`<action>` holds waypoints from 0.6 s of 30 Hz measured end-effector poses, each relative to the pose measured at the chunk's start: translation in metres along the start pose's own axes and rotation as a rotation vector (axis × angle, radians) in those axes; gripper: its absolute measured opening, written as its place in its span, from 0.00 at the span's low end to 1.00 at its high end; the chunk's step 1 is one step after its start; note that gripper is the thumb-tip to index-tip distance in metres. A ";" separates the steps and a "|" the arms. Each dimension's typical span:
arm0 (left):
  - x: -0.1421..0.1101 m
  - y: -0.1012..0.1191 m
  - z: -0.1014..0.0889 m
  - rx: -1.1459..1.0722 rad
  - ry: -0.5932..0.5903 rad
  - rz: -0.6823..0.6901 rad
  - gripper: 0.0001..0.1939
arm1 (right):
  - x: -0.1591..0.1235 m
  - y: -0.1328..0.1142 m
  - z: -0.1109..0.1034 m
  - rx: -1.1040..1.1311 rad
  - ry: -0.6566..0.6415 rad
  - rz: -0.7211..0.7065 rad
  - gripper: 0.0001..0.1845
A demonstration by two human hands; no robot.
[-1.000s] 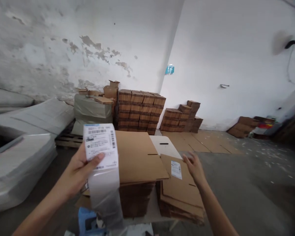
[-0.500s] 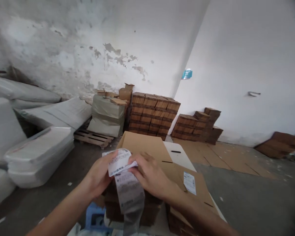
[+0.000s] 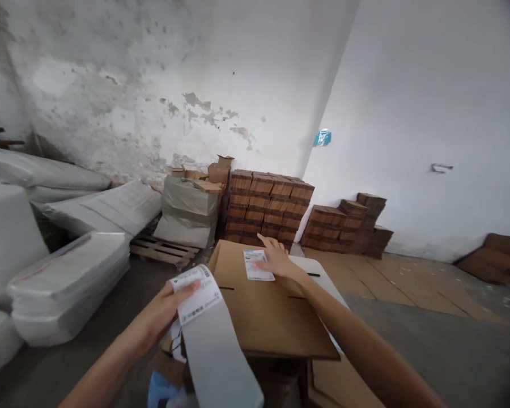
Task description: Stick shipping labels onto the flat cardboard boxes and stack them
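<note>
My left hand (image 3: 159,317) grips a long strip of printed shipping labels (image 3: 204,323) on glossy backing paper, thumb on top of the uppermost label. The strip hangs down toward the bottom edge of the view. My right hand (image 3: 274,259) lies flat, fingers stretched out, pressing a single white label (image 3: 255,266) onto the far end of the top flattened cardboard box (image 3: 263,309). That box tops a stack right in front of me. More flat cardboard (image 3: 344,388) shows at the lower right, partly under my right forearm.
Bundles of flat brown cartons (image 3: 267,207) are stacked against the wall corner, with a lower pile (image 3: 348,224) to their right. A wooden pallet (image 3: 164,249) carries a wrapped grey bundle (image 3: 187,212). White foam sheets in plastic (image 3: 63,272) lie left. Cardboard sheets (image 3: 365,266) cover the floor.
My right hand peeled one label off the strip and moved it forward onto the far end of the top box. My left hand keeps hold of the strip.
</note>
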State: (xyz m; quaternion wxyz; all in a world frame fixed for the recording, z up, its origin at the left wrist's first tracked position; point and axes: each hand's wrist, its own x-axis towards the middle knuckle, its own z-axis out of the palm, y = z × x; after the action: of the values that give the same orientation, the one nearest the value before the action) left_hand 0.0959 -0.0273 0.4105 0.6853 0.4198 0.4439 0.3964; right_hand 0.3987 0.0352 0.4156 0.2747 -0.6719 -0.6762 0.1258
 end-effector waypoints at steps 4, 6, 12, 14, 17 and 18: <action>-0.005 0.006 0.006 0.255 -0.025 0.102 0.18 | -0.032 0.011 -0.012 -0.322 -0.266 0.024 0.41; -0.005 0.007 0.007 0.302 -0.060 0.102 0.19 | -0.050 0.023 -0.025 -0.397 -0.243 0.224 0.39; -0.001 0.008 0.011 0.119 -0.103 -0.076 0.24 | -0.111 0.035 -0.045 0.279 -0.171 0.234 0.29; -0.002 0.012 0.014 0.083 -0.176 -0.059 0.23 | -0.128 0.042 -0.059 0.531 -0.038 0.298 0.28; -0.003 0.019 0.018 0.055 -0.199 -0.050 0.22 | -0.156 0.090 -0.098 0.605 0.280 0.484 0.25; -0.003 0.021 0.019 0.040 -0.179 -0.034 0.22 | -0.167 0.118 -0.112 0.533 0.414 0.523 0.23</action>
State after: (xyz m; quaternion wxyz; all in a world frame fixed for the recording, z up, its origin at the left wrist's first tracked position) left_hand 0.1089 -0.0277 0.4356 0.7203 0.4595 0.3959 0.3366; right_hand 0.5487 -0.1427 0.4095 0.5275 -0.7375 -0.3573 0.2239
